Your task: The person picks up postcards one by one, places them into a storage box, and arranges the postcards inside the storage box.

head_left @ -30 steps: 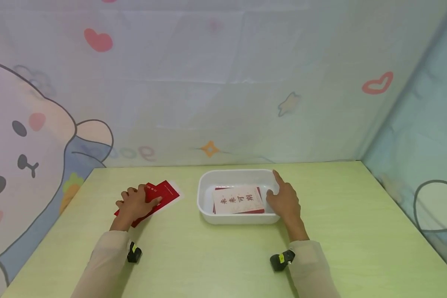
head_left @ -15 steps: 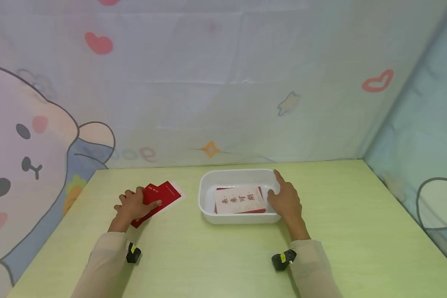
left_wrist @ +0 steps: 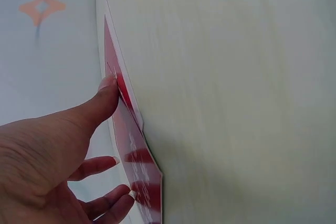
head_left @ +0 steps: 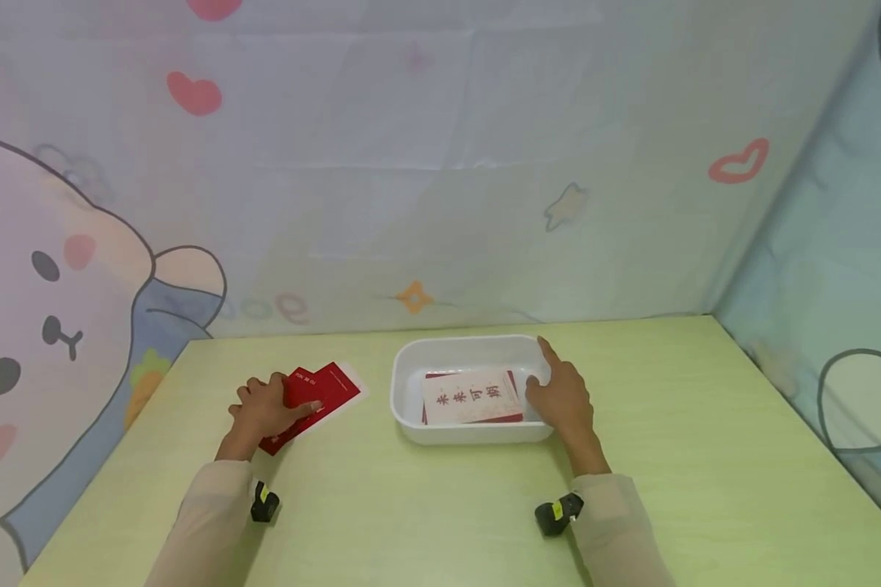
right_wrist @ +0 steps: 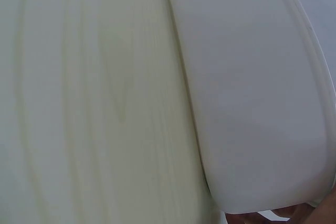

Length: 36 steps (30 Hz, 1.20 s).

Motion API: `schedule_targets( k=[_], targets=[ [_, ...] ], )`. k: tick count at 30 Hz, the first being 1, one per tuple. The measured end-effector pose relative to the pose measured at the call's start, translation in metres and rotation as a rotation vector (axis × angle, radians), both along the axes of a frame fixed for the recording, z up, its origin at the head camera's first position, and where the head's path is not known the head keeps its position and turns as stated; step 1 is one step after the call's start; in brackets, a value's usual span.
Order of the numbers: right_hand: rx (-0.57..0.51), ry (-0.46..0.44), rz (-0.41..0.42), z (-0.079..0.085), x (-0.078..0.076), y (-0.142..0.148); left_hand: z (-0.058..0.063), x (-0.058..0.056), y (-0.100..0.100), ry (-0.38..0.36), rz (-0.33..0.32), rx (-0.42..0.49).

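Note:
On the left of the table, my left hand (head_left: 260, 410) lies over several overlapping red cards (head_left: 335, 386), one with a white border showing. In the left wrist view, its thumb (left_wrist: 108, 90) touches the upper red card (left_wrist: 139, 156), and the spread fingertips meet the same card lower down. A white plastic tray (head_left: 477, 434) stands mid-table. Its right end is held by my right hand (head_left: 564, 397), thumb inside and index finger along the rim. Inside lies a cream card (head_left: 470, 397) with red characters, over red-edged cards. The right wrist view shows mostly the outer tray wall (right_wrist: 257, 98).
A pale wood-grain table (head_left: 411, 514) carries everything. Behind it hangs a printed cloth (head_left: 440, 163) with hearts and a cartoon bear. Another cloth (head_left: 837, 326) closes off the right side. Black wrist cameras sit by both sleeves.
A red corner that showed left of my left fingers a second ago is out of sight now. The head view has shifted slightly. My right hand keeps its hold on the tray.

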State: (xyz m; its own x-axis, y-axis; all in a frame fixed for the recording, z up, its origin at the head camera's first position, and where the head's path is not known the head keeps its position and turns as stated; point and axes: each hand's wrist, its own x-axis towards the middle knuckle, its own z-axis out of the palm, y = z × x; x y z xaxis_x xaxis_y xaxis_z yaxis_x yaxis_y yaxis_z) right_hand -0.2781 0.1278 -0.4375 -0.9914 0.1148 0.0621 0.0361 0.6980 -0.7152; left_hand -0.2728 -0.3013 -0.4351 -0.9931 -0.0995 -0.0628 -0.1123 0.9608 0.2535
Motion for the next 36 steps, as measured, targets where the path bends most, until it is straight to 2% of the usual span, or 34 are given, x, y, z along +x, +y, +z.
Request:
schedule_targets(
  k=[14,36],
  targets=[
    [0.000,-0.013,-0.006,-0.0019,0.0001,-0.0011,0.0012,0.0027,0.0026,0.025,0.006,0.019],
    [0.010,-0.002,-0.009,0.0000,0.0009,-0.0008,-0.0028,-0.0050,0.0040,0.098,0.025,0.052]
  ],
)
